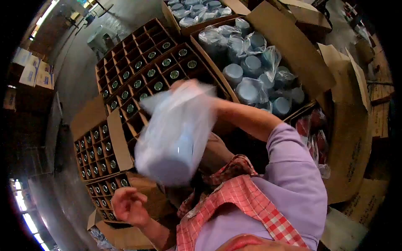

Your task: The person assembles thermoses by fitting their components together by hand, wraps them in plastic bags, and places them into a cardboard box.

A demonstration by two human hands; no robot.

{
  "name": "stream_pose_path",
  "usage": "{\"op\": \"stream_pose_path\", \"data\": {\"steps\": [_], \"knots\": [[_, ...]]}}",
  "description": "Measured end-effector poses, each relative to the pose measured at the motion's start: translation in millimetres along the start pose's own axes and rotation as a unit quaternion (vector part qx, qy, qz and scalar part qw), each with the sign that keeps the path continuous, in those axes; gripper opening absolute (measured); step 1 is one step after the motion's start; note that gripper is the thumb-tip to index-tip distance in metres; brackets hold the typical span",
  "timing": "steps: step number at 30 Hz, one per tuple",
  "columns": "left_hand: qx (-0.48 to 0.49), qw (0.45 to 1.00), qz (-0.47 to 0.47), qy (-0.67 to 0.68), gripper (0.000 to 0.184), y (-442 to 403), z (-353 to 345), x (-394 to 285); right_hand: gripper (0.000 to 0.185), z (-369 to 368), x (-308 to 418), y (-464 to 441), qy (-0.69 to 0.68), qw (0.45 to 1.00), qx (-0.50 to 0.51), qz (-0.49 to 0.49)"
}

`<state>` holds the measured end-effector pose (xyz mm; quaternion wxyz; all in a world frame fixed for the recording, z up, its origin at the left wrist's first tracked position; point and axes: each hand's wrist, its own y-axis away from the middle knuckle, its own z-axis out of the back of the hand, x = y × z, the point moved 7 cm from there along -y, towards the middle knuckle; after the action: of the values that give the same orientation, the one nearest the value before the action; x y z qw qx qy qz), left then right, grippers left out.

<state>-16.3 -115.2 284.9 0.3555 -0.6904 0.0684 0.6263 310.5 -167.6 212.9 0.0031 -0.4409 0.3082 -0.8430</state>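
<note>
The right hand (187,86) grips a bagged pale-blue container (171,154) beside divided cartons (135,45); the left hand (129,204) is loosely open.

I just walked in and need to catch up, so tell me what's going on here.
The person's right hand holds a cloudy plastic bag with something pale blue inside, blurred. The left hand is held apart from it, fingers loosely curled. Divided cartons hold shiny round-topped items, with some cells unfilled; an open carton holds pale blue items, many in plastic.
</note>
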Motion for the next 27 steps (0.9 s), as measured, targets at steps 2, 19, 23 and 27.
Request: {"op": "stream_pose_path", "data": {"steps": [2,19,23,27], "knots": [[-0.043,0.993,0.109,-0.013,0.033,4.8,17.9,61.2,0.026,73.7,-81.3,23.6,0.084,0.974,-0.155,-0.14],[0.013,0.904,0.425,-0.045,0.03,-17.9,-44.1,244.7,0.026,191.7,-443.5,152.0,0.489,0.703,-0.027,-0.516],[0.023,0.9,0.434,-0.048,0.03,-20.3,-44.7,257.1,0.027,174.7,-496.2,169.4,0.512,0.762,0.082,-0.388],[0.044,0.899,0.431,-0.059,0.031,-26.4,-46.7,260.2,0.027,181.3,-528.7,185.5,0.464,0.835,0.113,-0.273]]}}
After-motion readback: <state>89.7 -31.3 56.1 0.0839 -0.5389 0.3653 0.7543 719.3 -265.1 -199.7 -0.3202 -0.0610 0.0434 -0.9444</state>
